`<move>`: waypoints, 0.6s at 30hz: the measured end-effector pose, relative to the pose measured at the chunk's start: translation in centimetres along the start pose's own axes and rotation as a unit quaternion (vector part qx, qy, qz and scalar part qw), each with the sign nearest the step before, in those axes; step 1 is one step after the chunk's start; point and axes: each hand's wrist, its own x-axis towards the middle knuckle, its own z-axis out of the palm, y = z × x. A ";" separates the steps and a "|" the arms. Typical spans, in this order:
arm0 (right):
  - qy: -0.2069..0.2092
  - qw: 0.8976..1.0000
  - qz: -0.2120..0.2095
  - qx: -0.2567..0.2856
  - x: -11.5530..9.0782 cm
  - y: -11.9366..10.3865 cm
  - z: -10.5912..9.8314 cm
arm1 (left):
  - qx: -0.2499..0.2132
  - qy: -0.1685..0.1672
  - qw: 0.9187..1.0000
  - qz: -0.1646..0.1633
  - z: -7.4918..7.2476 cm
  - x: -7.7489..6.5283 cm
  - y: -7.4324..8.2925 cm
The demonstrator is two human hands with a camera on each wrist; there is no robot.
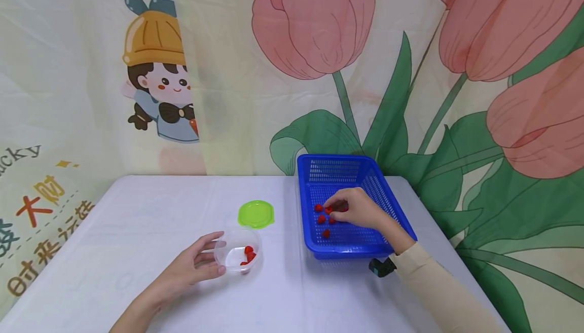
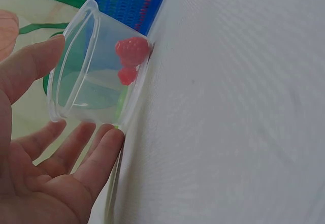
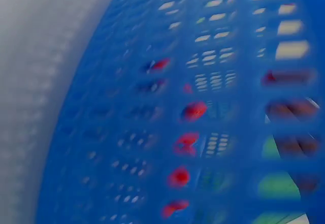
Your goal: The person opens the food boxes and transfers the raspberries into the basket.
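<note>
On the white tabletop stands a clear plastic tub (image 1: 230,257) with several small red raspberries (image 2: 132,51) at its bottom. My left hand (image 1: 193,262) holds the tub from the left, thumb on one side and fingers on the other. Inside the blue basket (image 1: 315,248), more raspberries (image 1: 326,233) lie on the floor. My right hand (image 1: 358,209) reaches in over the right side and pinches one raspberry (image 1: 328,211) between thumb and fingertips. The basket's perforated wall (image 3: 101,132) fills most of the right wrist view and largely hides that hand.
A bright green lid (image 1: 256,214) lies flat behind the tub, left of the basket. The basket stands near the table's back right edge. Behind the table hangs a cloth (image 1: 228,95) printed with tulips and a cartoon figure.
</note>
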 end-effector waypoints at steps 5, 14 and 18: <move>-0.017 0.999 0.002 -0.029 -0.5 1.4 0.2 | 0.002 0.003 1.000 -0.014 0.0 -0.1 0.0; -0.061 0.996 0.008 -0.058 -0.5 2.4 0.5 | 0.007 0.004 1.000 -0.011 0.0 -0.1 0.0; -0.077 0.995 0.016 -0.061 -0.5 2.6 0.9 | 0.009 0.005 1.000 -0.014 0.0 0.0 -0.1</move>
